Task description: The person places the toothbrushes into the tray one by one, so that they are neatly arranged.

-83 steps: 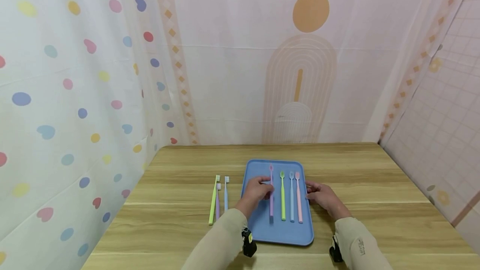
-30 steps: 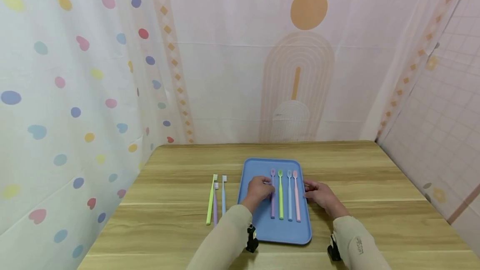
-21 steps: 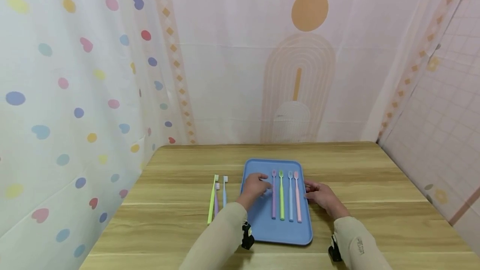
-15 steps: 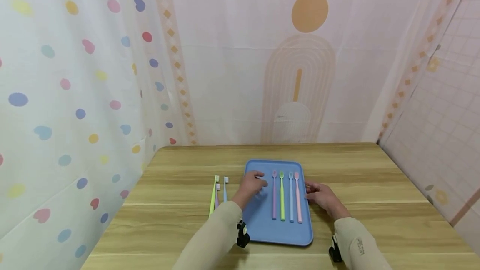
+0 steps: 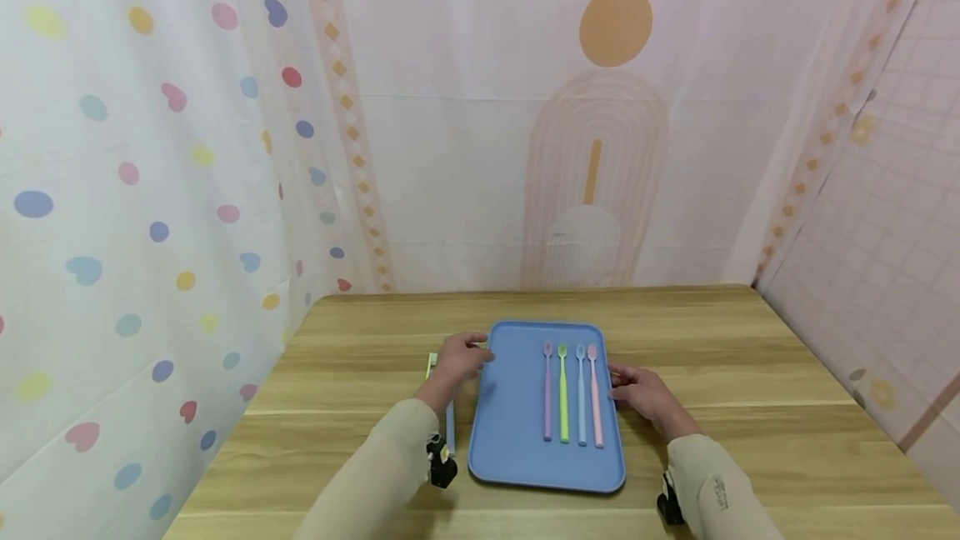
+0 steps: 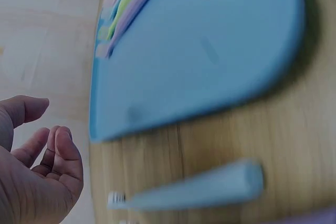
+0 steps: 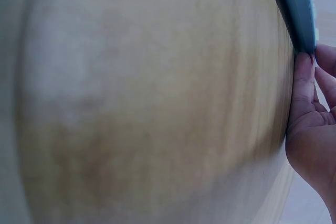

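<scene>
The tray [image 5: 510,440] is lying near the middle of the table [image 5: 675,323], with a curtain [image 5: 442,182] hanging behind. Four toothbrushes [image 5: 564,398] are lying lengthwise in the tray's right half, side by side and apart, heads pointing toward the curtain, handles toward the person; the outermost is lying just inside the right rim. To the tray's left, a loose toothbrush [image 6: 205,187] is resting on the table; farther left, another toothbrush [image 5: 431,367] is lying partly hidden. The left hand [image 5: 456,359] is hanging by the tray's far left corner; the right hand [image 5: 647,392] is touching its right rim.
</scene>
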Motion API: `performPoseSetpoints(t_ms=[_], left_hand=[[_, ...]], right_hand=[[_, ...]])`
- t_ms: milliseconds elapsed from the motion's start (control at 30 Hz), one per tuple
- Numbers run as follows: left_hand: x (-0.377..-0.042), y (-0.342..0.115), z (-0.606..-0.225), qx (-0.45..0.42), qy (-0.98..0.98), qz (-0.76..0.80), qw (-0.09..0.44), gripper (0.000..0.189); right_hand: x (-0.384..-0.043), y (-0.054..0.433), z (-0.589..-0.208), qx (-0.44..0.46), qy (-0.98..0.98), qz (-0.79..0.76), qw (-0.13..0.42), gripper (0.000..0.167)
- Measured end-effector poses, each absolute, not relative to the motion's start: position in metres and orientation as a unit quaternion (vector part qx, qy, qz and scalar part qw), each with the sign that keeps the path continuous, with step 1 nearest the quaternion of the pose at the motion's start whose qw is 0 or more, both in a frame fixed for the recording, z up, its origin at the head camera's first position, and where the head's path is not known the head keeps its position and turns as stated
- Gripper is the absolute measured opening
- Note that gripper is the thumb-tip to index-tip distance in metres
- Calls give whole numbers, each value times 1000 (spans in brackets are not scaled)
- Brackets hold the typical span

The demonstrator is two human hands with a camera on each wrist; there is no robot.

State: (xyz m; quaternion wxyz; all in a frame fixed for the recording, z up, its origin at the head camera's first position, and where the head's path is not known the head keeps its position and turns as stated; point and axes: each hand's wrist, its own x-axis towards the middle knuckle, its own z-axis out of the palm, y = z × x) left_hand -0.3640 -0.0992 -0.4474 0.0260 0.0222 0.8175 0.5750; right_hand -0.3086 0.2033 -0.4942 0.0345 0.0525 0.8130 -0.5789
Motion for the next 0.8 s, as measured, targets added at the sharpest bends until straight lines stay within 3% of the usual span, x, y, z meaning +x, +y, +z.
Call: performPoseSetpoints(t_ms=[800], left_hand=[[-363, -202, -461, -16, 854, 520, 12, 44]], right_hand=[[-310, 206, -495, 50, 812, -580, 31, 53]])
